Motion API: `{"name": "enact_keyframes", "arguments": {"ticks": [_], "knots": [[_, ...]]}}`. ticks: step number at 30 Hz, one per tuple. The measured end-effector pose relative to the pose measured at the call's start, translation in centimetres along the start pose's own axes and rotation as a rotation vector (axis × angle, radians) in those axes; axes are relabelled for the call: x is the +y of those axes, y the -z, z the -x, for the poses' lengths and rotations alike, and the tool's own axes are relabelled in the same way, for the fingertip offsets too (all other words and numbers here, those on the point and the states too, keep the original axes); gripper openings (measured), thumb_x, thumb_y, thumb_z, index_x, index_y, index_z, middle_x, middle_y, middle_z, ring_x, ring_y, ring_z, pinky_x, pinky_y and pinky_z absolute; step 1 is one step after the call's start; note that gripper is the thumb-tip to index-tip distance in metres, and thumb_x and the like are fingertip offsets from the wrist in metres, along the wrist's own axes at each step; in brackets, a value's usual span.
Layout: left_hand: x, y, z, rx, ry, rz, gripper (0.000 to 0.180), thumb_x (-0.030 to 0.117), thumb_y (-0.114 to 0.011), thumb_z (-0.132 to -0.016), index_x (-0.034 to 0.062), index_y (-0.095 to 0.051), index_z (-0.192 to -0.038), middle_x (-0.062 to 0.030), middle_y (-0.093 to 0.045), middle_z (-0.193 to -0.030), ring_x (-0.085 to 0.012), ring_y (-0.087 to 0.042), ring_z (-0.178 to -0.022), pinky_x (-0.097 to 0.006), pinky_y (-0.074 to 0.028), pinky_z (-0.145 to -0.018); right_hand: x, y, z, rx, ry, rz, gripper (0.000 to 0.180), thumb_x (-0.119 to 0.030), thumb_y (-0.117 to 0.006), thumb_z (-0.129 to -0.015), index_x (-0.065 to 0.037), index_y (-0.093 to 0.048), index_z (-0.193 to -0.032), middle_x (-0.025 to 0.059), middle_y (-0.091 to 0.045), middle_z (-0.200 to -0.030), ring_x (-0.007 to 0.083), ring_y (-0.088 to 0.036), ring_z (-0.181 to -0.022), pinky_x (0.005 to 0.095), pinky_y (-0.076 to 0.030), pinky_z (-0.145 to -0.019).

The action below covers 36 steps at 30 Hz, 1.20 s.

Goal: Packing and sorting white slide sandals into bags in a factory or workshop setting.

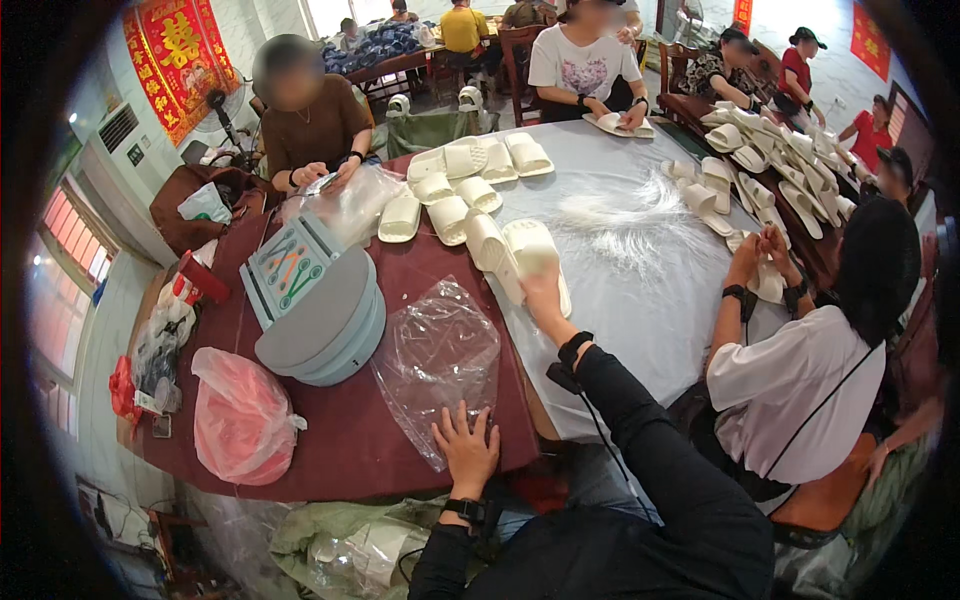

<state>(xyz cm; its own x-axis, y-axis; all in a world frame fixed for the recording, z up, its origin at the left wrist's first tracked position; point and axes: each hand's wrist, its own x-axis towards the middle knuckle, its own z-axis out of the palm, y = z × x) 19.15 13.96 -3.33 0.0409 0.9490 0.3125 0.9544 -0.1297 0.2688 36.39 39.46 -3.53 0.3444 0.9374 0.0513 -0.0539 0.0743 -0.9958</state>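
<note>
My left hand lies palm down with its fingers spread on the lower end of a clear plastic bag, which rests flat on the dark red tablecloth. Stretched ahead, my right hand grips the near end of a cream slide sandal; its thumb and fingertips are partly hidden. Another matching sandal lies close against its left side. Beyond them, several cream sandals are grouped in pairs where the red cloth meets the pale sheet.
A grey-blue rounded device and a pink plastic bag stand on the left. White strands lie on the pale sheet. Sandals are heaped at the far right. Co-workers sit right and across; one holds a sandal.
</note>
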Motion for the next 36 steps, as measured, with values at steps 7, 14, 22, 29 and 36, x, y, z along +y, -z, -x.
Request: {"name": "enact_keyframes", "arguments": {"ticks": [7, 14, 22, 29, 36], "knots": [[-0.3, 0.0, 0.3, -0.006, -0.002, -0.029, 0.035, 0.033, -0.056, -0.084, 0.0198, -0.056, -0.117, -0.0136, -0.039, -0.133, -0.0390, -0.029, -0.126, -0.057, -0.016, -0.104, -3.7, -1.7, 2.4, -0.352, -0.294, -0.113, 0.043, -0.009, -0.056, -0.083, 0.002, -0.041, -0.122, 0.0118, -0.058, -0.093, 0.0179, -0.059, -0.081, 0.0310, -0.054, -0.061], [-0.1, 0.1, 0.5, 0.005, -0.006, -0.024, 0.036, 0.032, -0.056, -0.084, 0.0200, -0.055, -0.117, -0.0135, -0.040, -0.132, -0.0398, -0.029, -0.126, -0.057, -0.018, -0.103, -6.3, 0.8, 7.0, -0.602, -0.491, -0.562, 0.038, -0.008, -0.045, -0.085, 0.003, -0.044, -0.122, 0.0097, -0.058, -0.102, 0.0179, -0.059, -0.089, 0.0290, -0.049, -0.073], [-0.6, -0.4, 0.7, 0.053, -0.027, -0.057, 0.036, 0.032, -0.057, -0.082, 0.0208, -0.055, -0.116, -0.0141, -0.041, -0.132, -0.0409, -0.031, -0.124, -0.059, -0.019, -0.102, -9.7, 8.4, 11.7, -0.698, -0.526, -0.762, 0.045, -0.006, -0.042, -0.086, 0.005, -0.037, -0.130, 0.0128, -0.053, -0.120, 0.0172, -0.056, -0.104, 0.0298, -0.046, -0.087], [-0.4, -0.6, 0.3, 0.057, -0.035, -0.056, 0.037, 0.032, -0.057, -0.083, 0.0210, -0.054, -0.118, -0.0140, -0.040, -0.133, -0.0406, -0.031, -0.125, -0.059, -0.020, -0.101, -8.2, 13.9, 12.4, -0.767, -0.620, -0.497, 0.041, -0.005, -0.042, -0.083, 0.012, -0.046, -0.121, 0.0150, -0.058, -0.113, 0.0180, -0.061, -0.094, 0.0289, -0.050, -0.082], [-2.0, 1.3, -0.1, -0.206, -0.025, 0.101, 0.058, 0.039, -0.062, -0.076, 0.0217, -0.046, -0.129, -0.0176, -0.027, -0.142, -0.0448, -0.018, -0.130, -0.060, -0.013, -0.104, -7.0, 16.3, 11.7, -0.599, -0.599, -0.175, 0.045, -0.009, -0.047, -0.081, 0.005, -0.047, -0.123, 0.0110, -0.060, -0.109, 0.0177, -0.060, -0.092, 0.0274, -0.049, -0.078]]}}
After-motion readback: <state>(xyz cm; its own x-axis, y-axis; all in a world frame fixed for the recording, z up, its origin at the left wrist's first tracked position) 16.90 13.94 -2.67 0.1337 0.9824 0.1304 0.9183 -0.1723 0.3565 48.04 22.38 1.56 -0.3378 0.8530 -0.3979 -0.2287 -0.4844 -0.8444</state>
